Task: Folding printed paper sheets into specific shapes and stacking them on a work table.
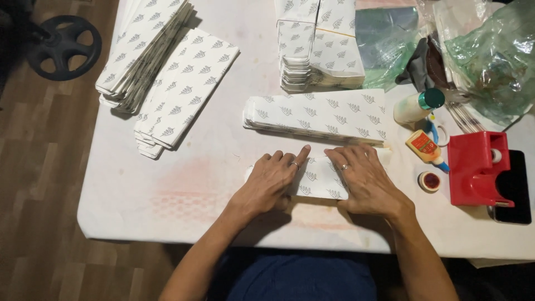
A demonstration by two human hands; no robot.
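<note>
- Pressed flat: left hand and right hand lay palms down, fingers spread, on one folded paper sheet with a grey leaf print, near the middle of the near edge of the white table.
- Nothing pinched or lifted (no closed grasp anywhere); sheet only pinned under both palms, left forefinger stretched toward the far side.
- Likely slip: uneven pressure from one palm could have skewed the fold, leaving a crooked crease.
- Just beyond the fingertips, a flat stack of the same printed sheets (close enough that a forward push might have nudged it out of line).
- To the right, a small glue bottle on its side with an open cap beside it; possible ooze onto the table, and a sleeve or sheet dragged through could have smeared.
- A white bottle with a green top also on its side near the glue, apt to roll if bumped.
- Red tape dispenser and a dark phone at the right edge, near the right elbow's sweep.
- Far left, two slanted piles of printed sheets fanned out toward the table edge (could have slid off if jostled).
- Crumpled plastic bags at the far right, loose enough to snag.
</note>
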